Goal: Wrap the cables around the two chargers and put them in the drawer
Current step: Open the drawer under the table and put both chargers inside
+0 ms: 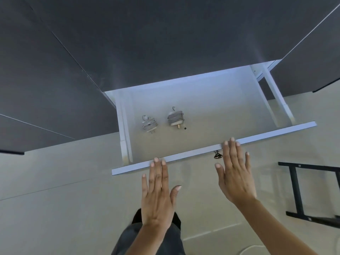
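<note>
Already both wrapped chargers lie inside the open drawer (211, 152), toward its left side: the left charger (149, 124) nearer the left wall, the right charger (175, 117) just beside it, prongs pointing at the front panel. The left hand (158, 196) and right hand (235, 173) are flat and empty, fingertips on the panel's top edge either side of the knob (217, 154). Closing likely means pushing away along the drawer's depth, both hands equally near.

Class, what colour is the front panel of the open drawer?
White; the drawer front shows clearly in the head view, with both hands' fingertips on its top edge.
</note>
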A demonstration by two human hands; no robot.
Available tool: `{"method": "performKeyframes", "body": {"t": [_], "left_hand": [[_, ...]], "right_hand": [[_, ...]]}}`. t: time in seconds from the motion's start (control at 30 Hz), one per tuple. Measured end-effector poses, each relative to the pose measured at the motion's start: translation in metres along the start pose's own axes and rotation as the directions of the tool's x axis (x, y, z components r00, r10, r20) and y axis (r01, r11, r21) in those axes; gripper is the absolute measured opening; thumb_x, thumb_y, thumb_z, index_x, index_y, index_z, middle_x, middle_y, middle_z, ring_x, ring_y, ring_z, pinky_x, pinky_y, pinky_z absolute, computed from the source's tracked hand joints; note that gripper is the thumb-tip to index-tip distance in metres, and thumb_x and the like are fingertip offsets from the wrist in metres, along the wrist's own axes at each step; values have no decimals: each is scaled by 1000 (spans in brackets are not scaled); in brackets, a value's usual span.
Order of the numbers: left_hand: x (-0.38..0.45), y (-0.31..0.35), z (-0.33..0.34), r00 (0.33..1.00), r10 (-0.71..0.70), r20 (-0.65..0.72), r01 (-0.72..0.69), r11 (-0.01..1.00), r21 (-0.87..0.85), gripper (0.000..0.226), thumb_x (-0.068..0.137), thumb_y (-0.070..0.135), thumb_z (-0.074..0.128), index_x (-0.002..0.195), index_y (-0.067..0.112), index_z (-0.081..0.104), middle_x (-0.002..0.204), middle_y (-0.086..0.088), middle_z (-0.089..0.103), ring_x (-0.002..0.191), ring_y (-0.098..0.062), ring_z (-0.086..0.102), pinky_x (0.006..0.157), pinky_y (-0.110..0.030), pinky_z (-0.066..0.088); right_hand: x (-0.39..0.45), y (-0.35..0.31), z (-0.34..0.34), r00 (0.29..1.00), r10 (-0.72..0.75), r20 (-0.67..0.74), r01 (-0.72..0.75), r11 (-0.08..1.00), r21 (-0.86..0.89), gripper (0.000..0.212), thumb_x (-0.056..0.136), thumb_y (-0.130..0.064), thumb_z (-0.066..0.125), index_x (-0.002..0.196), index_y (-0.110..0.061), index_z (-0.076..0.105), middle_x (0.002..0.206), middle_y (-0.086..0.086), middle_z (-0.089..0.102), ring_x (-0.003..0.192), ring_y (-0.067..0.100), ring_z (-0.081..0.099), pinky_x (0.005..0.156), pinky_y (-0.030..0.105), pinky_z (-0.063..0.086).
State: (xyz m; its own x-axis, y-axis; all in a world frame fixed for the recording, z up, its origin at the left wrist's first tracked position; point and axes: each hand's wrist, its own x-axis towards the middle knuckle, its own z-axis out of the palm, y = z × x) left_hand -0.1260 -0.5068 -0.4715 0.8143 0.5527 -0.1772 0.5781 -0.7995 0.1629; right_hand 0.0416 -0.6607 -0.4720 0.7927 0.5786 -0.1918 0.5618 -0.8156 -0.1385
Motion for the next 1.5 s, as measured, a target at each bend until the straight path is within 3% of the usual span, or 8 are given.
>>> {"method": "performKeyframes", "body": {"t": [0.33, 0.57, 0.67, 0.8, 1.0, 1.23, 1.5], "left_hand": [[51, -19, 6, 994, 32, -108, -24, 997, 80, 67, 98, 52, 1, 150, 9, 1, 158, -4, -16, 146, -17, -14, 117, -39, -2], [118, -41, 2, 982, 58, -181, -35, 991, 127, 67, 97, 51, 7, 149, 13, -12, 155, 0, -28, 143, -13, -24, 116, -37, -11], [145, -49, 3, 977, 58, -203, -22, 984, 176, 67, 97, 48, 14, 149, 11, -8, 157, 0, -14, 143, -17, -18, 115, -38, -12], [176, -58, 3, 973, 48, -224, 1, 977, 214, 65, 97, 49, 6, 147, 11, -12, 155, 0, -13, 146, -19, -4, 114, -38, -14], [213, -68, 3, 978, -21, -206, 60, 981, 187, 67, 94, 52, 3, 143, 14, -24, 158, -3, -15, 147, -19, -8, 114, -38, -13], [230, -72, -1, 987, -24, -160, 60, 974, 219, 69, 93, 54, 2, 141, 15, -25, 159, -1, -13, 147, -21, -7, 115, -41, -11], [228, -57, -11, 995, -71, -64, 83, 975, 208, 70, 95, 55, 5, 143, 14, -25, 157, -1, -22, 146, -18, -15, 114, -42, -14]], "right_hand": [[52, -12, 7, 999, -19, -50, 19, 1000, 8, 65, 95, -49, 6, 145, -17, -23, 154, 3, -24, 143, 17, -21, 118, 44, 1], [122, -31, 4, 992, -26, -125, 34, 998, 58, 66, 98, -48, 11, 145, -14, -20, 153, 5, -25, 141, 17, -23, 117, 41, -5], [147, -42, 4, 987, -23, -158, 34, 997, 72, 66, 99, -47, 14, 146, -12, -16, 157, 10, -17, 143, 20, -18, 118, 42, -4], [172, -55, 12, 984, -30, -174, 41, 997, 63, 67, 98, -48, 15, 147, -11, -14, 157, 12, -13, 146, 24, -10, 117, 42, -3], [212, -74, 13, 982, -27, -184, 37, 998, 52, 68, 96, -50, 9, 147, -11, -14, 157, 11, -16, 146, 24, -11, 118, 43, -1], [229, -82, 12, 990, 11, -143, -5, 999, 45, 69, 97, -51, 10, 147, -9, -12, 156, 13, -17, 145, 24, -12, 118, 43, 0], [222, -69, -6, 996, -49, -80, 50, 999, 11, 70, 95, -53, 7, 148, -13, -14, 156, 7, -20, 145, 21, -13, 117, 43, -3]]}}
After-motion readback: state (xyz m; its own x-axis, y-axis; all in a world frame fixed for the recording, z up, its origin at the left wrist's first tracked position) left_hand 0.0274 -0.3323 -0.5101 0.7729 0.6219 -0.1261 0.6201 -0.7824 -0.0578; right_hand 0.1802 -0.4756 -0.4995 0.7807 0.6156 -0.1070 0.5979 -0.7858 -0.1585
